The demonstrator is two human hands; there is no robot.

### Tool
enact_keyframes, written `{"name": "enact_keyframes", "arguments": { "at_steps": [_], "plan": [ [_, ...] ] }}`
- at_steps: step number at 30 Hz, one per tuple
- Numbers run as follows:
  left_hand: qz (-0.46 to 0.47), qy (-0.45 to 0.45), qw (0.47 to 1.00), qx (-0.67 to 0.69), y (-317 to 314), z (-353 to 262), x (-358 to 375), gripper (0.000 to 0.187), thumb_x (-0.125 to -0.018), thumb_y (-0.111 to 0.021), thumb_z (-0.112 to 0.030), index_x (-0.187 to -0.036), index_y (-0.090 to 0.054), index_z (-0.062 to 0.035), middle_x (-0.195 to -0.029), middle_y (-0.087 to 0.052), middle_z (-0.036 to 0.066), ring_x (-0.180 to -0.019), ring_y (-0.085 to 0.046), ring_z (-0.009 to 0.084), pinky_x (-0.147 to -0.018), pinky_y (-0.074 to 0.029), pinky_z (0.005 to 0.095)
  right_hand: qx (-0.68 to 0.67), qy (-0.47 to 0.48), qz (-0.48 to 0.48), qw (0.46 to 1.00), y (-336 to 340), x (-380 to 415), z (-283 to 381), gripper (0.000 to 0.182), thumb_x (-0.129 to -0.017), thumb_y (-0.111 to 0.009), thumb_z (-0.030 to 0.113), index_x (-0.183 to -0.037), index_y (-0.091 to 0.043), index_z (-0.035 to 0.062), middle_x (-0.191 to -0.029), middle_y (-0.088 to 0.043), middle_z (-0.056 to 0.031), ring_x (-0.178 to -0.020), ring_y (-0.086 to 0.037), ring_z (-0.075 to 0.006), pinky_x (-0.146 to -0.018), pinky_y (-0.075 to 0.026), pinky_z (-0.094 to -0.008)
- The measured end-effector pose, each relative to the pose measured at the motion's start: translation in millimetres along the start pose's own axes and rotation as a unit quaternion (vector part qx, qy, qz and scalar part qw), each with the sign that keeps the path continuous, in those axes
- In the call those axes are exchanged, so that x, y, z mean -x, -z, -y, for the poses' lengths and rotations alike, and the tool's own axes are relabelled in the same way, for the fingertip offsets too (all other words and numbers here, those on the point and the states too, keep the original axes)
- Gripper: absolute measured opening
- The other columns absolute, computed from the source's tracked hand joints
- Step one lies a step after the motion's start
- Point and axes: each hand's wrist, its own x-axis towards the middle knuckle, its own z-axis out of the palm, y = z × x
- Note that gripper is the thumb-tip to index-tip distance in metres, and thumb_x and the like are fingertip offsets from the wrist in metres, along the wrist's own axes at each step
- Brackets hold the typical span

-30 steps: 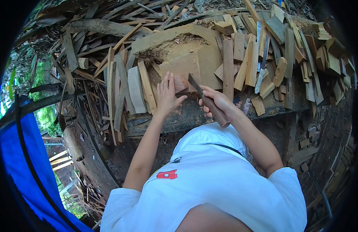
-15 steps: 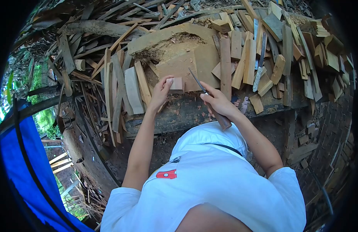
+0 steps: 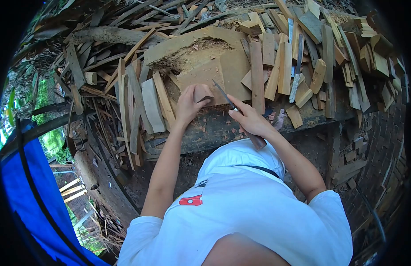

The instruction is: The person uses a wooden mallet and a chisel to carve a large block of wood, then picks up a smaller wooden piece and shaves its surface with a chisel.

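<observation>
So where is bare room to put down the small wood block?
Bare room: the flat face of the big slab, between the left hand holding the small block and the upright planks. Crowded: the stick pile to the left.

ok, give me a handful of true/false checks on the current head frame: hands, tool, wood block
1. The left hand grips a small wood block. True.
2. The right hand is empty. False: it holds a knife with a wooden handle, blade pointing up toward the block.
3. The block rests on a big chopping stump. True, as far as the view shows.
4. The blade is buried deep in the block. False: the blade sits just right of the block, apart from it.
5. The person wears a black shirt. False: the shirt is white.
6. Split wood pieces lie piled to the right of the stump. True.
</observation>
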Motion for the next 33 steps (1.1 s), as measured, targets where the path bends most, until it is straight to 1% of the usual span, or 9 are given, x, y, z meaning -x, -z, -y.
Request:
{"name": "enact_keyframes", "arguments": {
  "at_steps": [8, 11, 13, 18, 21, 23, 25, 31, 33],
  "plan": [
    [-0.089, -0.068, 0.994, -0.014, -32, -3, 4, 0.048, -0.086, -0.073, -0.032, -0.118, -0.056, -0.0013, -0.121, -0.055, 0.019, -0.116, -0.054, 0.0372, -0.097, -0.043, 0.0460, 0.032, 0.036, -0.027, 0.998, 2, -1, -6, 0.060, -0.098, -0.050, 0.020, -0.154, -0.032, 0.0127, -0.071, -0.059, -0.0116, -0.054, -0.063, -0.0204, -0.055, -0.053, -0.0369],
    [-0.095, 0.043, 0.985, 0.137, -40, 9, -7, 0.040, -0.099, -0.056, -0.037, -0.116, -0.055, -0.0008, -0.129, -0.050, 0.019, -0.117, -0.051, 0.0344, -0.096, -0.042, 0.0461, 0.010, 0.032, -0.015, 0.999, 6, 3, -9, 0.059, -0.097, -0.050, 0.019, -0.154, -0.033, 0.0140, -0.073, -0.062, -0.0133, -0.057, -0.064, -0.0234, -0.058, -0.053, -0.0390],
    [-0.241, 0.170, 0.933, 0.206, -48, 8, -20, 0.040, -0.104, -0.043, -0.037, -0.103, -0.059, -0.0001, -0.113, -0.059, 0.018, -0.102, -0.057, 0.0281, -0.086, -0.044, 0.0421, -0.005, 0.027, -0.006, 1.000, 4, 1, -15, 0.058, -0.097, -0.049, 0.019, -0.154, -0.034, 0.0150, -0.076, -0.063, -0.0148, -0.060, -0.065, -0.0267, -0.062, -0.054, -0.0411],
    [-0.267, 0.238, 0.926, 0.123, -60, -14, -35, 0.047, -0.104, -0.045, -0.036, -0.078, -0.060, 0.0003, -0.071, -0.060, 0.014, -0.068, -0.058, 0.0259, -0.066, -0.043, 0.0416, 0.061, 0.097, -0.020, 0.993, -3, -2, -26, 0.052, -0.099, -0.049, 0.025, -0.150, -0.041, 0.0195, -0.083, -0.064, -0.0256, -0.077, -0.063, -0.0419, -0.078, -0.049, -0.0479],
    [-0.323, 0.247, 0.907, 0.115, -65, -12, -38, 0.050, -0.104, -0.044, -0.035, -0.072, -0.058, 0.0006, -0.060, -0.057, 0.015, -0.057, -0.056, 0.0285, -0.060, -0.042, 0.0427, 0.048, 0.071, -0.007, 0.996, -3, 9, -21, 0.053, -0.102, -0.047, 0.025, -0.154, -0.037, 0.0233, -0.070, -0.053, -0.0154, -0.060, -0.052, -0.0202, -0.068, -0.048, -0.0381],
    [-0.331, 0.254, 0.901, 0.117, -65, -13, -38, 0.050, -0.104, -0.044, -0.035, -0.072, -0.058, 0.0009, -0.060, -0.058, 0.016, -0.056, -0.056, 0.0298, -0.058, -0.042, 0.0431, 0.044, 0.064, -0.003, 0.997, -5, 10, -26, 0.051, -0.102, -0.047, 0.026, -0.153, -0.039, 0.0225, -0.068, -0.053, -0.0157, -0.061, -0.054, -0.0217, -0.068, -0.048, -0.0384],
    [-0.333, 0.224, 0.910, 0.101, -64, -17, -37, 0.049, -0.106, -0.042, -0.033, -0.071, -0.052, -0.0010, -0.058, -0.049, 0.004, -0.056, -0.046, 0.0154, -0.056, -0.038, 0.0364, -0.003, 0.053, -0.002, 0.999, -3, 3, -30, 0.048, -0.101, -0.048, 0.024, -0.149, -0.044, 0.0206, -0.072, -0.059, -0.0285, -0.069, -0.061, -0.0459, -0.068, -0.047, -0.0484],
    [-0.358, 0.193, 0.912, 0.053, -65, -16, -36, 0.050, -0.106, -0.041, -0.033, -0.073, -0.056, 0.0017, -0.063, -0.059, 0.018, -0.060, -0.060, 0.0350, -0.060, -0.042, 0.0464, 0.013, 0.109, -0.033, 0.993, -11, -31, -23, 0.047, -0.100, -0.048, 0.020, -0.148, -0.045, 0.0194, -0.082, -0.063, -0.0315, -0.080, -0.062, -0.0502, -0.071, -0.048, -0.0513],
    [-0.355, 0.202, 0.910, 0.073, -64, -18, -36, 0.050, -0.106, -0.040, -0.032, -0.072, -0.053, 0.0012, -0.061, -0.056, 0.015, -0.059, -0.055, 0.0289, -0.059, -0.042, 0.0437, 0.029, 0.086, -0.016, 0.996, -3, -12, -25, 0.049, -0.100, -0.047, 0.019, -0.149, -0.042, 0.0201, -0.085, -0.064, -0.0311, -0.082, -0.062, -0.0502, -0.073, -0.049, -0.0528]
  ]
}}
